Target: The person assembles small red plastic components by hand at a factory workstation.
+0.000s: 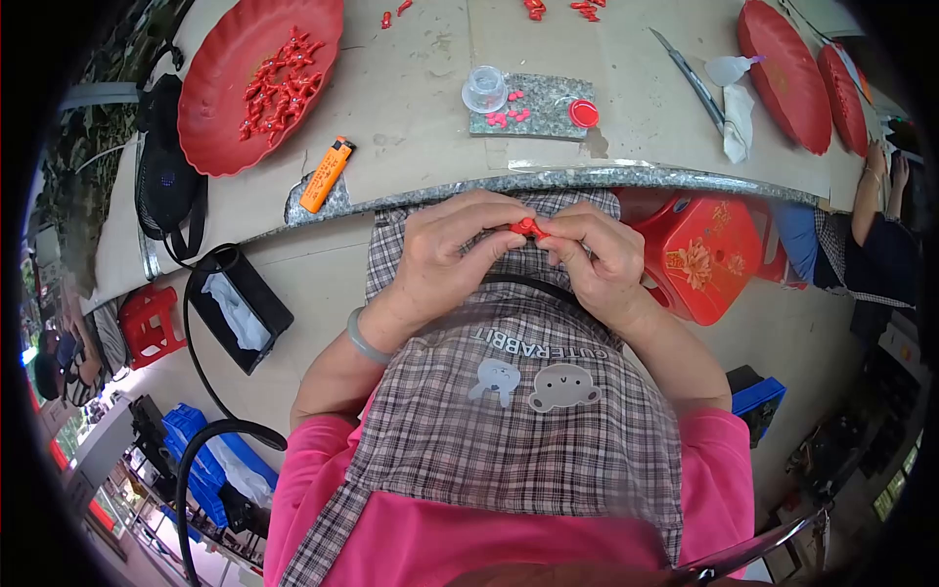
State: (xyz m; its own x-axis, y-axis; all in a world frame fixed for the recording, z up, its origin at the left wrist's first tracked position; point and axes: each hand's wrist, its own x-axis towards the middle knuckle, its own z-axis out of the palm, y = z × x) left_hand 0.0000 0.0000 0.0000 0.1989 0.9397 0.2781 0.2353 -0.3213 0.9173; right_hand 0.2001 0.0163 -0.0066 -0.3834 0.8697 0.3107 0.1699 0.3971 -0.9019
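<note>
Above my lap, just off the table's front edge, my two hands meet around one small glossy red figure [529,229]. My left hand [442,252] pinches its left end between thumb and fingers. The other end is gripped by my right hand [601,256] in the same way. Fingertips hide much of the figure's shape. On the table ahead lies a speckled grey slab [550,92]. It bears a small clear jar [484,91], several bright pink bits [498,119] and a round red cap [584,113].
A scalloped red tray [217,108] at left holds many similar red pieces [281,86]. Nearby lies an orange lighter-like object [327,175]. Rightward are a slim metal tool [693,83], a crumpled white tissue [737,122] and another red tray [785,83]. A co-worker's arm [867,201] shows far right.
</note>
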